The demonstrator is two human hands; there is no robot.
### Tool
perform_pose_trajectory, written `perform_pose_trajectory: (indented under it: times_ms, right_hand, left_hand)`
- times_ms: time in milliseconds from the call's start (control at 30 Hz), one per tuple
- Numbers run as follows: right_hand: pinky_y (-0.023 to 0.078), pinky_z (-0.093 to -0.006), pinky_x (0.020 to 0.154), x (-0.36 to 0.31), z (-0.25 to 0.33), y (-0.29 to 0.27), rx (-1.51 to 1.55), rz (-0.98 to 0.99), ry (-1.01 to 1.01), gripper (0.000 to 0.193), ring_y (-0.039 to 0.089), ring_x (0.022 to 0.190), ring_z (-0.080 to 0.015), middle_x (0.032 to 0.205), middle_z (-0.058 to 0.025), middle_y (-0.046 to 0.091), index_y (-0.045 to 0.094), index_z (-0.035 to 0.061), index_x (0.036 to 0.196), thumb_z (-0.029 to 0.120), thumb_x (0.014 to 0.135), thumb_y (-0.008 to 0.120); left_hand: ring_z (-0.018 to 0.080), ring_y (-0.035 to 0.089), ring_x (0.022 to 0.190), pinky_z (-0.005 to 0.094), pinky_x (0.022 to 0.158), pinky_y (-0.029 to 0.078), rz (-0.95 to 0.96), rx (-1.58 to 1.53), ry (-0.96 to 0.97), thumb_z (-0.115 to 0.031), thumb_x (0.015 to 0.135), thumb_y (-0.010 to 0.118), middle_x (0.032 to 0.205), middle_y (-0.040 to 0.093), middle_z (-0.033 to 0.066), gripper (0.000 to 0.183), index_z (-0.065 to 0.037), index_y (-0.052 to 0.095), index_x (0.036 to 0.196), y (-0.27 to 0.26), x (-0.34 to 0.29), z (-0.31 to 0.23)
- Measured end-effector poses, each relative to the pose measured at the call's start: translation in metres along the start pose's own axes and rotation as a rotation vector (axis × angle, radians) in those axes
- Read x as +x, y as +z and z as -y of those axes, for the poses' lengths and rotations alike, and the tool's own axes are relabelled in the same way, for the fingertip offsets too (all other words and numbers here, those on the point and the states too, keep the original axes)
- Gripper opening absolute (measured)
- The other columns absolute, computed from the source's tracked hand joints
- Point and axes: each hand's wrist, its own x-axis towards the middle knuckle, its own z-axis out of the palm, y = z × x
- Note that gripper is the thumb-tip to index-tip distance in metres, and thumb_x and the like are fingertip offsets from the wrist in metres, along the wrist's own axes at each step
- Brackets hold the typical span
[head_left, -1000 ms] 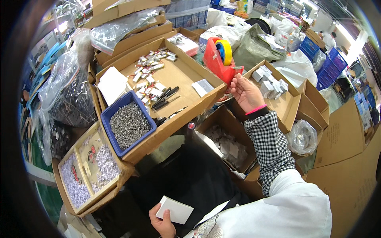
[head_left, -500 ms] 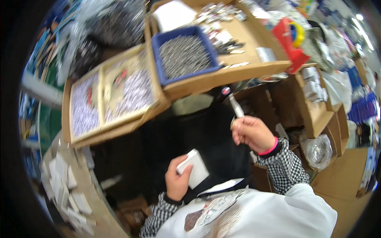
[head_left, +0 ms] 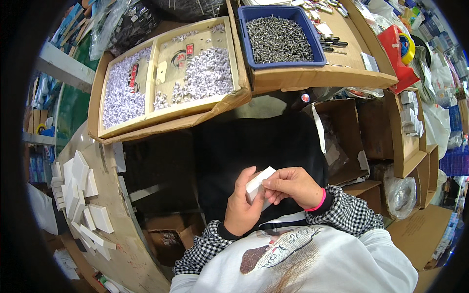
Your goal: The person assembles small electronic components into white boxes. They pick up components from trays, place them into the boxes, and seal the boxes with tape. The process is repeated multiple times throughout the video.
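In front of my body a small flat white box [head_left: 259, 182] is tilted up, gripped between the thumb and fingers of my left hand [head_left: 243, 207]. My right hand [head_left: 294, 186] has its thumb and curled fingers pinched at the box's right edge. Its fingertips partly hide that edge, so whether anything else is between them does not show. A long thin white strip [head_left: 319, 129] stands out at the left edge of an open carton, apart from both hands.
A divided wooden tray [head_left: 151, 83] holds many small white pieces. Beside it a blue bin [head_left: 243, 41] is full of small metal screws. More white boxes [head_left: 78, 183] lie piled on the left tabletop. Open cartons [head_left: 337, 115] and a red tape dispenser [head_left: 392, 49] are at the right.
My right hand has let go of the white strip and come down and left to the box. My left hand has lifted the box slightly to the right. The view has shifted.
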Motion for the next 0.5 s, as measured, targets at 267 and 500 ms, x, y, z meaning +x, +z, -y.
perform_pose_trajectory:
  times_ms: [267,500]
  right_hand:
    - [0.055,-0.0219,0.063,-0.003,0.005,0.007,-0.071,-0.061,0.017,0.027,0.065,0.069,-0.012,0.082,-0.0094,0.067,0.065,-0.0044,0.091,0.022,0.087,0.066]
    - [0.054,-0.0214,0.055,0.001,0.001,0.003,-0.141,-0.07,0.129,0.03,0.064,0.061,-0.0124,0.074,-0.0092,0.066,0.065,-0.0065,0.09,0.024,0.086,0.066]
  left_hand:
    - [0.0293,0.062,0.103,0.0336,0.086,0.05,0.035,0.117,0.169,0.001,0.082,0.06,0.116,0.059,0.0193,0.045,-0.008,0.049,0.125,-0.003,0.001,0.003]
    - [0.0301,0.062,0.103,0.0335,0.086,0.05,0.04,0.034,0.119,-0.003,0.088,0.054,0.117,0.059,0.0198,0.028,-0.004,0.052,0.115,-0.003,-0.006,0.011]
